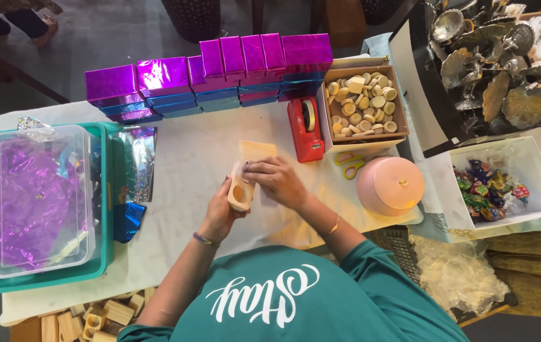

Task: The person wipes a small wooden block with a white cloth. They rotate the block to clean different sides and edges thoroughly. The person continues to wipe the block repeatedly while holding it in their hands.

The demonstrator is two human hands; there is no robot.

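My left hand [221, 212] grips a small pale wooden block [241, 194] with a round hollow in its face, held just above the white table cloth [188, 161]. My right hand [278, 180] rests its fingers on the block's top end, pressing a light cloth or paper against it. A pale yellow sheet [257, 150] lies on the table just beyond the block. Both wrists carry thin bracelets.
Shiny purple and blue wrapped boxes [220, 73] line the far edge. A red tape dispenser [305, 128], a box of wooden discs [362, 104], scissors [348, 164], a pink round lidded container [389, 185] and a box of wrapped sweets [489, 187] are to the right. A teal tray [42, 278] holds purple foil; wooden blocks [93, 316] lie below.
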